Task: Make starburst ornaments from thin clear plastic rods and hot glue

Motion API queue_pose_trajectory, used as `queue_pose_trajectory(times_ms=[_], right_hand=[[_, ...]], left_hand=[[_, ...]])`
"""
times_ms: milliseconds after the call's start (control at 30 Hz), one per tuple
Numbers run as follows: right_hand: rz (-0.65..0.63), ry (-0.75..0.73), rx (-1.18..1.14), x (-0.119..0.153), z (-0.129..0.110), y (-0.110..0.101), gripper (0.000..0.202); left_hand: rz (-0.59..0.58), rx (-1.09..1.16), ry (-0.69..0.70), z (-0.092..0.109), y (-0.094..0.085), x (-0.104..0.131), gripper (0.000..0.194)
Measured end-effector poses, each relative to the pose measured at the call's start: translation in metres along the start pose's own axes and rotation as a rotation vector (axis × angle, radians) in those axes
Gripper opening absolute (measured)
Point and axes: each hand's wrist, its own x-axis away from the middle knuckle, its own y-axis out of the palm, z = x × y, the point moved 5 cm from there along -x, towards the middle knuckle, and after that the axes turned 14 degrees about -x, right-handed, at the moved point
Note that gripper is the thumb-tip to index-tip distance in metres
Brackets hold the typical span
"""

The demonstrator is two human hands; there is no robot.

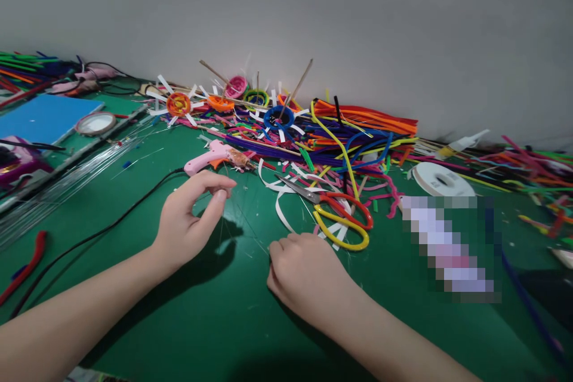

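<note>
My left hand (192, 215) is raised over the green table (215, 322), thumb and fingertips pinched together; thin, clear strands seem to run near them, too fine to make out. To its right my right hand (304, 268) is curled closed, low over the table, and what it holds, if anything, is hidden. Just beyond my left hand lies a pink glue gun (215, 155) with a black cord. Scissors (335, 212) with one orange and one yellow handle lie beyond my right hand, blades toward the upper left, beside curled white strips (282, 209).
Along the wall lie piled coloured pipe cleaners (367, 119) and several small round pieces with white strips (179, 104). A white spool (441, 181) is at right. At left are clear strands (89, 173), a tape roll (95, 123) and a blue board (49, 114).
</note>
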Motion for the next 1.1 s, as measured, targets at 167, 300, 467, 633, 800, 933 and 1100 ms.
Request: queue_pose_trajectory(times_ms=[167,300,467,633,800,933,1100], right_hand=[[-0.131,0.133,-0.034,0.002,0.001,-0.004,0.012],[-0.154,0.189,-0.050,0.000,0.003,-0.004,0.011],[-0.106,0.140,-0.106,-0.002,0.006,-0.010,0.011],[-0.118,0.122,-0.343,0.004,0.015,-0.027,0.004],[-0.083,0.109,-0.436,0.012,0.023,-0.043,0.004],[-0.131,0.101,-0.304,0.010,0.020,-0.033,0.003],[-0.198,0.132,-0.147,0.005,0.011,-0.019,0.009]], left_hand=[[-0.059,-0.051,-0.006,-0.001,0.006,0.000,0.015],[-0.065,-0.064,-0.005,0.000,0.007,0.001,0.014],[-0.061,-0.071,0.001,0.002,0.005,0.001,0.015],[-0.047,-0.068,-0.002,0.003,0.004,0.001,0.015],[-0.045,-0.072,-0.011,0.003,0.003,0.001,0.015],[-0.059,-0.068,-0.011,0.002,0.004,0.001,0.015],[-0.047,-0.003,0.001,0.001,0.005,0.002,0.019]])
